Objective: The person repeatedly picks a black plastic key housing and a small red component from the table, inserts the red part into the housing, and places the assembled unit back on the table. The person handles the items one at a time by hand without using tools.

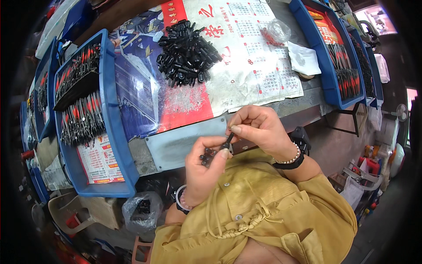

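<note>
in the head view, the left hand (203, 169) is cupped around a few small black plastic pieces (206, 155), and the right hand (259, 130) pinches one small black piece (228, 141) at its fingertips, just above the left thumb, both close to the chest. on the counter (184, 145) beyond lie a pile of black parts (188, 53) on printed paper and a blue tray (115, 132) of red-and-black tools to the left.

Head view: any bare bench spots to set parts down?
Free: grey metal plate at the bench edge before the hands; calendar sheet between the black parts pile and white cloth. Crowded: left blue tray, right blue tray.
</note>
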{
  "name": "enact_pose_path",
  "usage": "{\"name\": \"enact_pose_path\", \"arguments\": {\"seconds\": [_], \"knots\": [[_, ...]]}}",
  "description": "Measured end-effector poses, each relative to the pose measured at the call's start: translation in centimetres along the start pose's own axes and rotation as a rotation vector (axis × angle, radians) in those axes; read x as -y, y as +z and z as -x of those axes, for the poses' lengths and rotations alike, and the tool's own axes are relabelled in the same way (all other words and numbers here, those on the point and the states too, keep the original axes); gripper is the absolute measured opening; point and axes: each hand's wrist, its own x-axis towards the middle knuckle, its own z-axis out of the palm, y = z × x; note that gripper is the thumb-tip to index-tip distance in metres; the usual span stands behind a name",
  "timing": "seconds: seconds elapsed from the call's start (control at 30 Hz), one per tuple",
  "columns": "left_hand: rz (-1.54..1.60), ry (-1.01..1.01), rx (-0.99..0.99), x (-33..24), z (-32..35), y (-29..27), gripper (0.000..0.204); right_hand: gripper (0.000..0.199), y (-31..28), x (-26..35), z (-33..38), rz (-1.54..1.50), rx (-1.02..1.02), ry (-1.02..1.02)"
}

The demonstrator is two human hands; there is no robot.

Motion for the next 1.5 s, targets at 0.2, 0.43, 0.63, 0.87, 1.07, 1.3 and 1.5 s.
{"name": "enact_pose_path", "arguments": {"seconds": [0.2,0.43,0.63,0.87,1.07,1.3,1.5], "knots": [[0.008,0.049,0.006,0.3,0.3,-0.2,0.019,0.009,0.0,-0.8,0.8,0.073,0.046,-0.152],[0.042,0.047,0.039,0.2,1.0,0.5,0.035,0.016,0.5,-1.9,1.6,0.519,-0.021,-0.613],[0.093,0.08,0.012,0.8,1.0,0.7,0.031,0.018,1.5,-3.2,2.0,0.629,-0.199,-0.75],[0.093,0.102,-0.051,1.2,0.9,0.9,0.026,0.016,1.4,-4.1,1.9,0.623,-0.154,-0.744],[0.2,0.06,-0.051,0.8,1.1,0.7,0.03,0.015,1.1,-3.7,1.4,0.576,-0.104,-0.759],[0.178,0.071,-0.04,0.9,1.0,0.4,0.027,0.015,1.4,-3.1,2.0,0.609,-0.107,-0.693],[0.212,0.026,-0.039,1.2,0.9,0.1,0.019,0.011,1.2,-3.3,1.6,0.645,-0.013,-0.73]]}}
